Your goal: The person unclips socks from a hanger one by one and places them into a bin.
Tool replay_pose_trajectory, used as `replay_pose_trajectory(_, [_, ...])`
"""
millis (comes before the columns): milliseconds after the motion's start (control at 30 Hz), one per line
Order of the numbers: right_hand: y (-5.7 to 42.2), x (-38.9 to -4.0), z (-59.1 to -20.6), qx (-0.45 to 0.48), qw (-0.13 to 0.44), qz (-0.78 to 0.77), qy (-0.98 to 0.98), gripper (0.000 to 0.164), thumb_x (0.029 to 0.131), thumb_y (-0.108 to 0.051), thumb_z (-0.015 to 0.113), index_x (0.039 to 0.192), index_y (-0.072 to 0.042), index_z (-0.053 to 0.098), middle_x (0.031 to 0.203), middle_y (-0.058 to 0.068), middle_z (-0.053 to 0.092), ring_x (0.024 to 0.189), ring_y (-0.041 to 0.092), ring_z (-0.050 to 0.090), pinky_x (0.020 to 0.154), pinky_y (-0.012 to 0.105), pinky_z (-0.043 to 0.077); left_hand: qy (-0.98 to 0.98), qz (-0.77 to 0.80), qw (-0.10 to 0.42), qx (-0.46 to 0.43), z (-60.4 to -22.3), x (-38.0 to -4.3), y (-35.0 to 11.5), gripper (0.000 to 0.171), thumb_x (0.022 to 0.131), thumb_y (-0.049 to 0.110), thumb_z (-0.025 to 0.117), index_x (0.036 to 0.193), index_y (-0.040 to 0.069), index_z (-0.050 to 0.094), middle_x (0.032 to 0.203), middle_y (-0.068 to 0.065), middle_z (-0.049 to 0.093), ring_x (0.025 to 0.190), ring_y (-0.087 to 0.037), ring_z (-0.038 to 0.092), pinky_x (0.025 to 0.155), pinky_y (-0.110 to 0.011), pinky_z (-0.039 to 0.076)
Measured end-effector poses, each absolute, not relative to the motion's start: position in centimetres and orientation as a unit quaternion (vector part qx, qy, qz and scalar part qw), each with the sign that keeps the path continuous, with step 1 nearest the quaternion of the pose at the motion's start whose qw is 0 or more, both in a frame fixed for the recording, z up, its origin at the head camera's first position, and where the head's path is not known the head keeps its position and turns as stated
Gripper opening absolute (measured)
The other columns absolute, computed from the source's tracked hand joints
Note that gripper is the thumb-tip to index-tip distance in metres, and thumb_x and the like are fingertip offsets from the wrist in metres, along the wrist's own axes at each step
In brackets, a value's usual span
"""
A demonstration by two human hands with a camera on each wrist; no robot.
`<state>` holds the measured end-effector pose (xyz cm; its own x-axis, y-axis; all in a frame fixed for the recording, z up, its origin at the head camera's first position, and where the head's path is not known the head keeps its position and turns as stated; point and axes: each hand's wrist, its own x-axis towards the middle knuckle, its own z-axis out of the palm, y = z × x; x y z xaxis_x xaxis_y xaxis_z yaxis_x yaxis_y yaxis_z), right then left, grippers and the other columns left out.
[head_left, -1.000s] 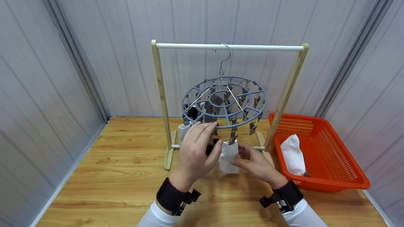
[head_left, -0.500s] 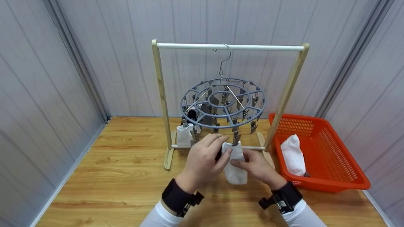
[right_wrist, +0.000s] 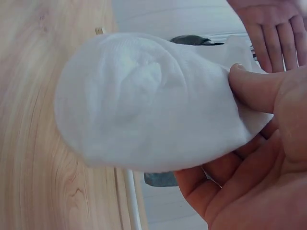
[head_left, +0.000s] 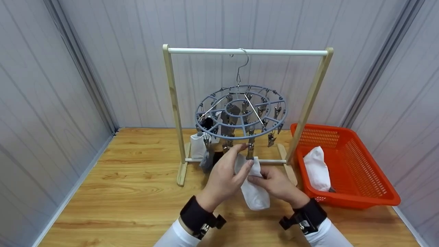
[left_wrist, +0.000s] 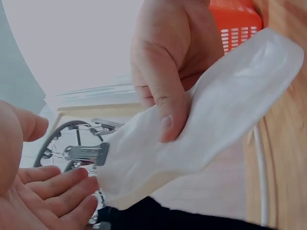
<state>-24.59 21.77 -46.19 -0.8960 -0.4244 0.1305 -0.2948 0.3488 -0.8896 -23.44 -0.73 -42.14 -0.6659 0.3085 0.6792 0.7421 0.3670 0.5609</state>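
A white sock (head_left: 255, 197) hangs by its cuff from a metal clip (head_left: 250, 151) on the front of a round grey-blue clip hanger (head_left: 240, 137). My right hand (head_left: 277, 187) pinches the sock below the cuff, thumb in front; its toe end slants toward me. Beside the clip is my left hand (head_left: 223, 180). In the left wrist view, this left hand (left_wrist: 48, 201) has its fingers stretched out and its thumb apart, near the clip (left_wrist: 88, 153) biting the cuff. Fingers and fabric fill much of the right wrist view, where the sock (right_wrist: 139, 105) lies across my right hand.
The hanger hooks onto the white bar (head_left: 284, 52) of a wooden-legged rack. More socks hang at its left, including a white one (head_left: 198, 145) and a dark one (head_left: 217, 157). An orange basket (head_left: 384, 180) at right contains a white sock (head_left: 317, 169).
My left hand has come down from the hanger's rim to beside the clip, its fingers now spread from the thumb. The sock's toe end has swung toward me, still pinched by my right hand.
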Motion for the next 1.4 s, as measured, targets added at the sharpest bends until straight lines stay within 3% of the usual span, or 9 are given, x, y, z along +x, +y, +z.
replay_pose_trajectory(233, [21.3, -24.4, -46.1, -0.218, 0.068, -0.528, 0.818, 0.026, 0.109, -0.022, 0.075, 0.122, 0.0, 0.079, 0.107, 0.012, 0.082, 0.093, 0.025, 0.078, 0.078, 0.031, 0.064, -0.748, -0.564, 0.148, -0.318, -42.4, -23.9, -1.1, 0.056, 0.115, 0.023, 0.066, 0.16, -0.005, 0.049, 0.159, -0.019, 0.06, 0.15, -0.028, 0.056, 0.127, -0.042, 0.042])
replay_pose_trajectory(433, [21.1, -24.3, -45.9, -0.218, 0.081, -0.524, 0.819, 0.03, 0.11, -0.023, 0.074, 0.127, 0.0, 0.078, 0.112, 0.013, 0.082, 0.098, 0.025, 0.078, 0.081, 0.032, 0.064, -0.689, -0.653, 0.098, -0.299, -42.2, -24.1, -1.1, 0.051, 0.114, 0.015, 0.065, 0.157, -0.01, 0.05, 0.153, -0.027, 0.062, 0.139, -0.033, 0.065, 0.119, -0.043, 0.052])
replay_pose_trajectory(600, [21.0, -24.2, -45.8, -0.217, 0.085, -0.515, 0.825, 0.031, 0.11, -0.025, 0.073, 0.128, -0.001, 0.079, 0.112, 0.011, 0.081, 0.096, 0.024, 0.077, 0.081, 0.032, 0.064, -0.691, -0.663, 0.108, -0.267, -42.2, -24.4, -1.1, 0.047, 0.112, 0.017, 0.07, 0.151, -0.008, 0.059, 0.137, -0.02, 0.072, 0.12, -0.024, 0.073, 0.102, -0.032, 0.058])
replay_pose_trajectory(767, [20.9, -24.0, -45.9, -0.227, 0.078, -0.509, 0.827, 0.026, 0.11, -0.024, 0.074, 0.12, -0.001, 0.081, 0.104, 0.009, 0.082, 0.089, 0.02, 0.077, 0.075, 0.029, 0.062, -0.695, -0.663, 0.114, -0.253, -42.2, -24.5, -1.1, 0.038, 0.112, 0.019, 0.07, 0.143, -0.004, 0.069, 0.12, -0.011, 0.078, 0.105, -0.024, 0.074, 0.088, -0.028, 0.059])
replay_pose_trajectory(900, [20.8, -24.0, -46.0, -0.235, 0.07, -0.506, 0.827, 0.023, 0.109, -0.022, 0.075, 0.114, -0.001, 0.082, 0.098, 0.008, 0.082, 0.084, 0.018, 0.076, 0.071, 0.027, 0.061, -0.694, -0.667, 0.11, -0.247, -42.2, -24.5, -1.2, 0.035, 0.113, 0.02, 0.068, 0.14, -0.003, 0.073, 0.116, -0.008, 0.08, 0.104, -0.024, 0.075, 0.085, -0.026, 0.059])
replay_pose_trajectory(1167, [20.8, -24.0, -46.2, -0.238, 0.075, -0.513, 0.821, 0.022, 0.109, -0.02, 0.075, 0.117, -0.001, 0.082, 0.101, 0.01, 0.082, 0.086, 0.019, 0.077, 0.073, 0.028, 0.062, -0.676, -0.684, 0.127, -0.243, -42.3, -24.7, -1.2, 0.022, 0.108, 0.018, 0.076, 0.123, 0.004, 0.083, 0.112, -0.005, 0.083, 0.098, -0.021, 0.077, 0.082, -0.027, 0.061])
replay_pose_trajectory(1400, [20.9, -23.9, -46.0, -0.23, 0.083, -0.508, 0.826, 0.023, 0.11, -0.023, 0.074, 0.119, -0.003, 0.082, 0.102, 0.009, 0.082, 0.086, 0.02, 0.076, 0.072, 0.028, 0.061, -0.642, -0.718, 0.121, -0.239, -42.2, -24.9, -1.3, 0.014, 0.106, 0.013, 0.078, 0.113, 0.006, 0.088, 0.109, -0.015, 0.084, 0.097, -0.022, 0.079, 0.084, -0.029, 0.063])
